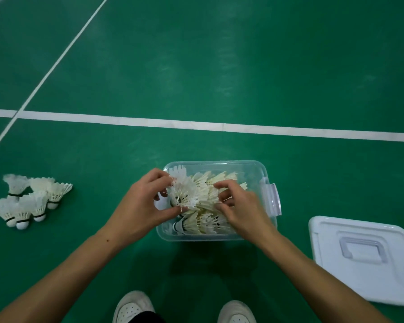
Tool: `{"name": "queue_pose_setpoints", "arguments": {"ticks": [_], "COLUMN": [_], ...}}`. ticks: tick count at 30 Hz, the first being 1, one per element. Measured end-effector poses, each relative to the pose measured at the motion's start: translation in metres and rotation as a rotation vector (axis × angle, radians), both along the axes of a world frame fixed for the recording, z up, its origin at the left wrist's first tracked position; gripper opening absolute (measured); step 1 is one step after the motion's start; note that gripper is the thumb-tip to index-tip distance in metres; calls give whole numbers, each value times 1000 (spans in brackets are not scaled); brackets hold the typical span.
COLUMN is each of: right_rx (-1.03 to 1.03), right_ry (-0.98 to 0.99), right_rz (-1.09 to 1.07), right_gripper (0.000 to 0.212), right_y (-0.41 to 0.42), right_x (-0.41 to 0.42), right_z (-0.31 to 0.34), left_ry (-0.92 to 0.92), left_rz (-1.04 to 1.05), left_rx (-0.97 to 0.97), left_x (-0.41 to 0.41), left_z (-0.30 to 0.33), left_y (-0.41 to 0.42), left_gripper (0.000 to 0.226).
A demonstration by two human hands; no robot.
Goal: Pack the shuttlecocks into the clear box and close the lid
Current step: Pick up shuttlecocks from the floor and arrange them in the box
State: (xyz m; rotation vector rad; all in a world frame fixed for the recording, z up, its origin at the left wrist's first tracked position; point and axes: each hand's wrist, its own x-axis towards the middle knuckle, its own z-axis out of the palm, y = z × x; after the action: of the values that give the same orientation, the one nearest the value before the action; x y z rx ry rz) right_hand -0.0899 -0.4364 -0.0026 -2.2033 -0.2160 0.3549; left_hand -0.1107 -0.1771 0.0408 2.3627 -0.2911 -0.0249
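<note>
Floor point(219, 66): smooth green court surface with white painted lines point(196, 125); one wide line crosses from 9 to 3 o'clock, a thin one slants off toward 11.
Lid point(364, 259): white-translucent plastic, rounded square with a moulded handle recess, lying flat on the floor at 4 o'clock, well apart from the box.
Clear box point(261, 173): see-through plastic tub with rounded corners at the centre, open, long axis running 12 to 6; a clear latch point(272, 199) sticks out on its 3 o'clock side.
Packed shuttlecocks point(203, 223): white feathered, lying on their sides in the box, in mixed directions.
Loose shuttlecocks point(30, 201): a cluster on the floor at 9 o'clock, cork tips toward 6, feather skirts toward 12 and 2.
Left hand point(140, 206): fingers curled, grasping one held shuttlecock point(183, 192) over the box's 9 o'clock edge.
Right hand point(240, 206): fingertips curled into the feathers in the box; whether it grasps any, cannot tell.
Shoes point(133, 306): white, at 6 o'clock.
Writing: none legible.
</note>
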Motion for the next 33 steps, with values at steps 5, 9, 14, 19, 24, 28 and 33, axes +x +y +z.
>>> {"name": "queue_pose_setpoints", "arguments": {"ticks": [5,9,14,19,24,28,33], "right_rx": [132,97,224,296,304,337,203], "right_ry": [82,-60,-245,-187,-172,-169,-250], "right_rz": [-5,-22,42,14,-45,-179,-373], "right_gripper": [58,56,50,49,45,41,38], "right_y": [-16,-31,-12,4,3,-12,-53], "right_x": [2,1,-7,-6,-6,-8,-11], "right_z": [12,40,69,60,56,60,53], "left_ry": [-12,-45,-84,-101,-94,-86,-135], "left_rz": [-112,-150,-208,-217,-206,-145,-48], "left_rx": [58,143,204,207,142,84,45], "left_x": [10,17,31,36,33,28,22], "left_z": [4,10,15,17,17,18,14], "left_y": [-4,-12,-28,-34,-35,-25,-8], "left_gripper": [45,47,46,52,55,61,24]}}
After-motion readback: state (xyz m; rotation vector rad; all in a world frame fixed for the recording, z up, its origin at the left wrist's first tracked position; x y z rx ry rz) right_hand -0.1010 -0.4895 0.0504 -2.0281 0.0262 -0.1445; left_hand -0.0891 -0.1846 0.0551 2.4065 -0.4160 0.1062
